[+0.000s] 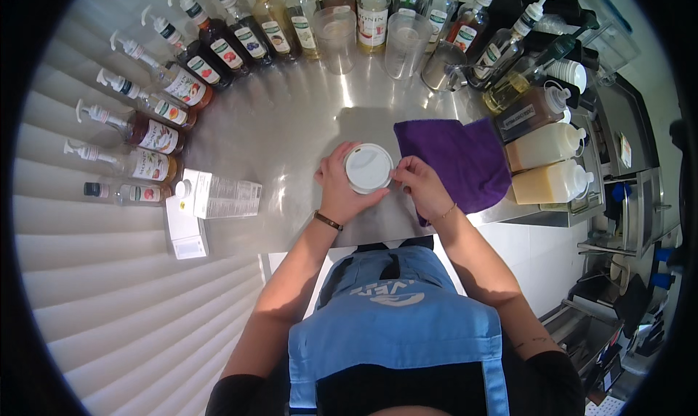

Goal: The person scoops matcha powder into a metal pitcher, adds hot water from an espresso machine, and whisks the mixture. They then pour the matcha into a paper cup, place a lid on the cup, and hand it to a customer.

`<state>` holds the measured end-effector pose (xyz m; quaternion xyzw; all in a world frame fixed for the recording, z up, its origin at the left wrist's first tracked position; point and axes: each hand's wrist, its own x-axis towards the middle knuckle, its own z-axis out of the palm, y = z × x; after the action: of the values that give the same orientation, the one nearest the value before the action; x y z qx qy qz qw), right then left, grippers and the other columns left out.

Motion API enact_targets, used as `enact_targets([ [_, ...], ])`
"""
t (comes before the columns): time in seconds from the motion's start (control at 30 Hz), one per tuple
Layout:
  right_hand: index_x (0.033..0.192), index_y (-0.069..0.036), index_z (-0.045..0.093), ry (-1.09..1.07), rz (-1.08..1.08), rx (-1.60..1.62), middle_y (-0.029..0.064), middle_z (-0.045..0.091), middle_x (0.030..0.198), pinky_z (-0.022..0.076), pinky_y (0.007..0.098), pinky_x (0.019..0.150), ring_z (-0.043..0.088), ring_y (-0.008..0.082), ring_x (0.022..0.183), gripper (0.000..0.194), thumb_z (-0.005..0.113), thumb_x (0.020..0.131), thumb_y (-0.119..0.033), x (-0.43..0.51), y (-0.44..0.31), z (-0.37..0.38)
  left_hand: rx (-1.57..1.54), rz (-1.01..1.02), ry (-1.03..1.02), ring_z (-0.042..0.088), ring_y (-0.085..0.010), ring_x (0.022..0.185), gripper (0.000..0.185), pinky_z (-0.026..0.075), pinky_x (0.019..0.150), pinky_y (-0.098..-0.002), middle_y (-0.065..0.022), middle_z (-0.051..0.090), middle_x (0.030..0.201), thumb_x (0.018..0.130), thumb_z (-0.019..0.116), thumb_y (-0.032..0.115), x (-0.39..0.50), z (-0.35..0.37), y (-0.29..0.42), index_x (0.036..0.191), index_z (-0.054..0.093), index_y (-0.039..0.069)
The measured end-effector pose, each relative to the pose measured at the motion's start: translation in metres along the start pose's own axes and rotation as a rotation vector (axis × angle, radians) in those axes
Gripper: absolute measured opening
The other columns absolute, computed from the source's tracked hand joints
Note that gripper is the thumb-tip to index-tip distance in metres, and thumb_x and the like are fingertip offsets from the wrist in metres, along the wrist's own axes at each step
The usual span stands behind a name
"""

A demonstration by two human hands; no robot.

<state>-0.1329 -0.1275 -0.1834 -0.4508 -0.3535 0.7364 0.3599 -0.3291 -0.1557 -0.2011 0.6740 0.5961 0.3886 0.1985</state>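
A cup with a white plastic lid (368, 168) is upright over the steel counter, seen from above, so the lid hides most of its body. My left hand (339, 189) wraps around the cup's left and near sides, with the thumb reaching along the front. At the lid's right edge is my right hand (417, 184), its thumb and index finger bent together close to the rim. Whether those fingers grip the rim or only touch it cannot be made out. Under and beyond the right wrist lies a purple cloth (455, 162), spread on the counter.
Syrup bottles (158, 135), many with pumps, line the left and back of the steel counter (256, 121). Two clear plastic cups (406, 48) and a metal pitcher (444, 67) stand behind. Squeeze bottles (545, 181) are at right, cartons (229, 196) at left.
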Motion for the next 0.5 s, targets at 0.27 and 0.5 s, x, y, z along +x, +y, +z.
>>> enact_targets([
  [0.27,0.095,-0.013,0.053,-0.022,-0.077,0.03,-0.0041,0.057,0.087,0.0363,0.0227,0.07,0.053,0.0077,0.083,0.018,0.068,0.086,-0.016,0.007,0.013,0.0,0.007,-0.007,-0.036,0.034,-0.0307,0.13,0.111,0.018,0.107,-0.0468,-0.0127,0.038,0.144,0.055,0.089,0.046,-0.003,-0.004,0.0,0.143,0.034,0.008],
  [0.5,0.136,-0.01,0.04,-0.05,-0.386,-0.458,0.0086,0.042,0.138,0.0368,0.0378,0.102,0.042,0.0252,0.125,0.068,0.075,0.078,-0.016,-0.008,-0.002,0.001,-0.601,-0.101,-0.004,0.024,-0.031,0.14,0.098,0.018,0.116,-0.0428,-0.0142,0.031,0.153,0.071,0.076,0.028,-0.018,-0.009,-0.017,0.151,0.024,0.006],
])
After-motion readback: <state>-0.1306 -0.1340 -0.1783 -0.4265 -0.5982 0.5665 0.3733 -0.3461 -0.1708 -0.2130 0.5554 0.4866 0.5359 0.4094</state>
